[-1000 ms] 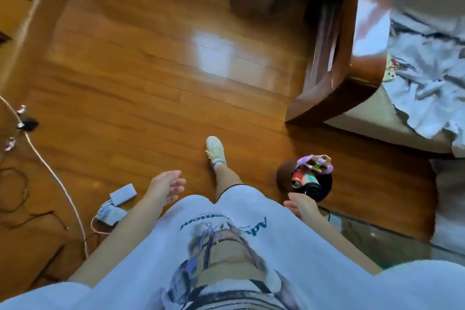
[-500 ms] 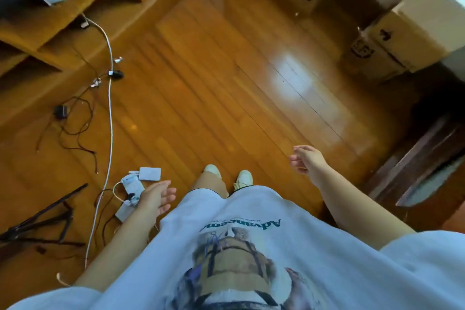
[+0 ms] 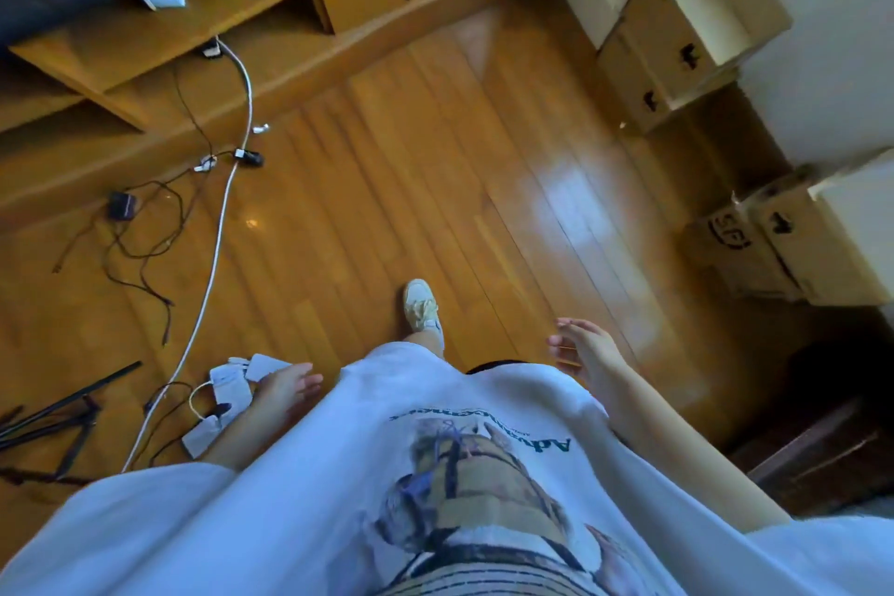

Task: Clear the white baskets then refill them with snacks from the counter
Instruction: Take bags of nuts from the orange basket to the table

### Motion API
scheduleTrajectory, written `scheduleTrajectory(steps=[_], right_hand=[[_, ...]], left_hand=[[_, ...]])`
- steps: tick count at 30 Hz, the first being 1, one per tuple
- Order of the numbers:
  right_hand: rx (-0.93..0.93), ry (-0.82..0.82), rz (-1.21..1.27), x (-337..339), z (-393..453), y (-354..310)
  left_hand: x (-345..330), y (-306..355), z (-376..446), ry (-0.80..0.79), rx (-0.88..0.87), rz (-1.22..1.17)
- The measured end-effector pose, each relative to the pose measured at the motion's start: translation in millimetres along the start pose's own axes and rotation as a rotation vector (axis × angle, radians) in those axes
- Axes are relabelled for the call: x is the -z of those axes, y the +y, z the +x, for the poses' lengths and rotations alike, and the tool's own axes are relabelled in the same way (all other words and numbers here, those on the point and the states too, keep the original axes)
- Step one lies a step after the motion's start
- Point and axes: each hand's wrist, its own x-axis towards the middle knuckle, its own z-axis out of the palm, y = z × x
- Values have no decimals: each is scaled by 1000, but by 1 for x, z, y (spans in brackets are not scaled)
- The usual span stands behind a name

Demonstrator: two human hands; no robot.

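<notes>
Looking down, I see glossy wood planks (image 3: pixel 435 169), both hands empty: left hand (image 3: pixel 285 390) loosely spread, right hand (image 3: pixel 588 348) fingers apart. Cardboard boxes (image 3: pixel 677 58) sit right; one reads "SF". No baskets or snacks visible.

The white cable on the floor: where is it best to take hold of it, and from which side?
Probably the bare middle stretch of the white cable, pinched from above with the fingers across its run. There it lies flat and alone on the wooden floor; further up, clips and black wires crowd it.
</notes>
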Motion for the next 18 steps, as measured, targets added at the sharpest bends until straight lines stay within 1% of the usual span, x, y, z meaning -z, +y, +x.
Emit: scheduleTrajectory(steps=[5, 10, 15, 18], right_hand=[[-99, 93, 125, 4, 15, -41], [-156, 165, 171, 6, 37, -80], [-214, 171, 122, -2, 75, -143], [-188, 149, 24, -8, 100, -200]], left_hand=[[-61, 114, -20, -30, -160, 126], [-122, 212, -36, -106, -286, 242], [-165, 276, -29, -189, -369, 374], [-180, 315, -20, -161, -362, 375]])
